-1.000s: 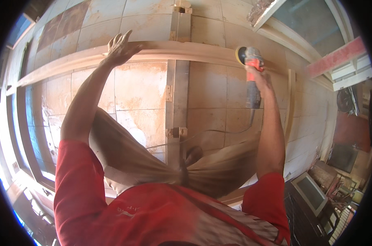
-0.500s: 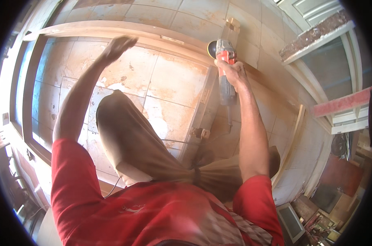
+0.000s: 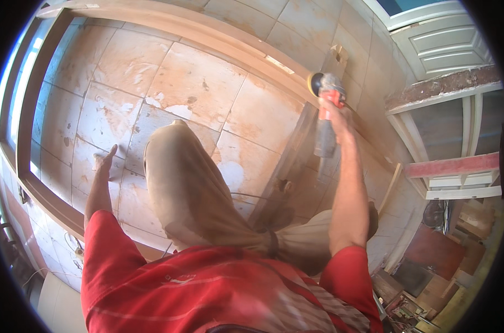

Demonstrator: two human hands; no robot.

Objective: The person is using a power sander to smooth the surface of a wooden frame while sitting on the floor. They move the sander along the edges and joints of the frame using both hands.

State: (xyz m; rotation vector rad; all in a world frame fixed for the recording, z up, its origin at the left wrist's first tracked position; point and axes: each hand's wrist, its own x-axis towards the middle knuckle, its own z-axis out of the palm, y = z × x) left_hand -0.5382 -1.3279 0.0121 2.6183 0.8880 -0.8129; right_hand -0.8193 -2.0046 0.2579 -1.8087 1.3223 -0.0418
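Note:
My right hand (image 3: 340, 119) grips a red-and-grey angle grinder (image 3: 325, 141) around its body. At its head sits a round black pad (image 3: 316, 83) with a yellow edge, held beside the long wooden rail (image 3: 229, 40) of a frame lying on the floor. I cannot tell whether the pad touches the wood. On the left, my left hand (image 3: 104, 162) hangs over the tiles with its fingers apart and nothing in it. It is nearest to the frame's left crosspieces (image 3: 27, 111).
A wooden crosspiece (image 3: 282, 161) runs beside my bent knee (image 3: 180, 155), with a cord nearby. A wooden block (image 3: 336, 58) lies past the grinder. White framed panels (image 3: 457, 125) lean at the right, above wood offcuts (image 3: 437, 250). Dust stains the tiled floor (image 3: 191, 77).
My left hand has dropped from near the far rail back toward my left side. The right hand still holds the grinder, now farther right in view. The whole view has shifted.

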